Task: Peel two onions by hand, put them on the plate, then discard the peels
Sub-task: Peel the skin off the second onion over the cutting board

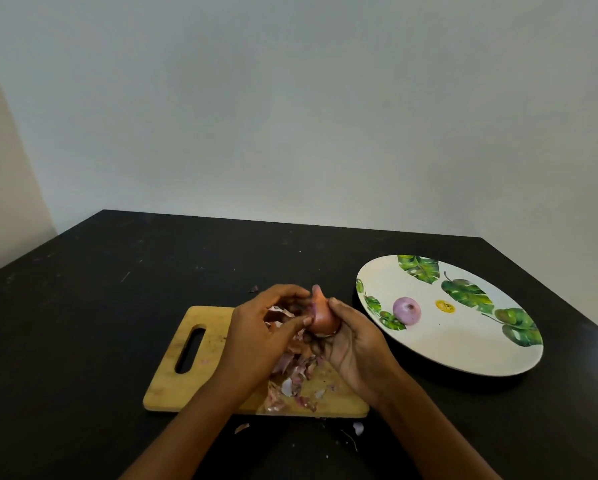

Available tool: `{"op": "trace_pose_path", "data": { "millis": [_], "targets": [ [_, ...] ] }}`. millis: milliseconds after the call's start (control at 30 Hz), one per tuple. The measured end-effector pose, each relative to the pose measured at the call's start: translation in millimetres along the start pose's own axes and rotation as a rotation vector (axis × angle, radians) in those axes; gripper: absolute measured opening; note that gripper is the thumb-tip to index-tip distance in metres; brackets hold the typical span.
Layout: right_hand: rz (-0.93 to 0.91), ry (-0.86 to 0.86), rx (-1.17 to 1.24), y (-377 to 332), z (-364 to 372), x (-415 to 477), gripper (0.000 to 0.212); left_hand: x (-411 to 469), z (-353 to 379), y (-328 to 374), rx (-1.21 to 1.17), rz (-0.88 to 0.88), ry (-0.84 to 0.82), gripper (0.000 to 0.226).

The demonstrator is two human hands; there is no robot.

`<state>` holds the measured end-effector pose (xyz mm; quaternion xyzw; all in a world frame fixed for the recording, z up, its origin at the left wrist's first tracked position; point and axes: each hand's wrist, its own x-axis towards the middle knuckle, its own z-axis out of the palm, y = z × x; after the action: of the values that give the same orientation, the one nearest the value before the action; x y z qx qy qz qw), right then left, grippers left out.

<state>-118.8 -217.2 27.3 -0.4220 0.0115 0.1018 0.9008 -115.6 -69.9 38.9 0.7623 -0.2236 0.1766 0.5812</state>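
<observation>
Hands are seen in the head view meeting above the far end of a wooden cutting board (173,375), with a brown-skinned onion (322,317) held between them, its pointed tip upward. The onion is cupped from below and from the right by the right hand (353,341), whose fingers are curled round it. The left hand (259,327) is closed against the onion's left side, the thumb pressed to the skin and the fingers bent over a loose flake; how much of that flake is attached cannot be told, since the fingers hide it. The onion's lower half is hidden by both hands. A heap of pink and white onion peels (290,379) is spread on the board beneath the wrists, partly covered by the left forearm. A slotted handle is cut into the board's left end. A few stray peel scraps (241,427) are scattered on the black table (83,341) just off the board's near edge, and one small scrap lies beyond the left hand. To the right, near the board but apart from it, a white plate (464,348) printed with green leaves is set on the table. A peeled purple onion (407,310) rests on the plate's left part, with a small yellow mark (445,306) printed just beside it. A plain pale wall (290,116) is seen behind the table.
</observation>
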Motion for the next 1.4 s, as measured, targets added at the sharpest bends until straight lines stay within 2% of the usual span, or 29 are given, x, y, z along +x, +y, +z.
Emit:
{"op": "trace_pose_path", "data": {
  "millis": [100, 200, 333, 433, 567, 667, 767, 933, 1100, 1233, 1400],
  "targets": [
    [-0.019, 0.029, -0.014, 0, -1, 1, 0.044, -1, 0, -4, 0.026, 0.017, 0.025, 0.028],
    [-0.048, 0.09, -0.023, 1, -3, 3, 0.05, 0, 0, -5, 0.038, 0.023, 0.021, 0.027],
    [-0.086, 0.188, 0.027, -4, -6, 5, 0.036, -2, 3, -1, 0.028, 0.016, -0.042, 0.03],
    [-0.107, 0.258, 0.063, -9, -9, 6, 0.04, -4, 6, 0, 0.047, 0.015, -0.116, 0.03],
    [-0.108, 0.282, 0.058, -11, -10, 6, 0.043, -6, 8, -6, 0.11, 0.045, -0.17, 0.019],
    [-0.103, 0.24, 0.053, -11, -9, 5, 0.037, -5, 8, -10, 0.189, 0.1, -0.153, 0.011],
    [-0.067, 0.178, 0.027, -11, -8, 3, 0.031, -3, 8, -11, 0.258, 0.127, -0.053, 0.011],
    [-0.052, 0.05, -0.103, -6, -5, -1, 0.032, -3, 4, -6, 0.147, 0.128, 0.078, 0.016],
    [-0.06, 0.018, -0.182, -3, -6, -2, 0.035, -3, 4, -4, 0.113, 0.084, 0.101, 0.024],
    [-0.058, -0.001, -0.202, -4, -4, -5, 0.035, -3, 4, -5, 0.16, 0.089, 0.115, 0.04],
    [-0.087, -0.009, -0.239, -4, -2, -6, 0.037, -3, 4, -7, 0.146, 0.051, 0.133, 0.027]
  ]
}}
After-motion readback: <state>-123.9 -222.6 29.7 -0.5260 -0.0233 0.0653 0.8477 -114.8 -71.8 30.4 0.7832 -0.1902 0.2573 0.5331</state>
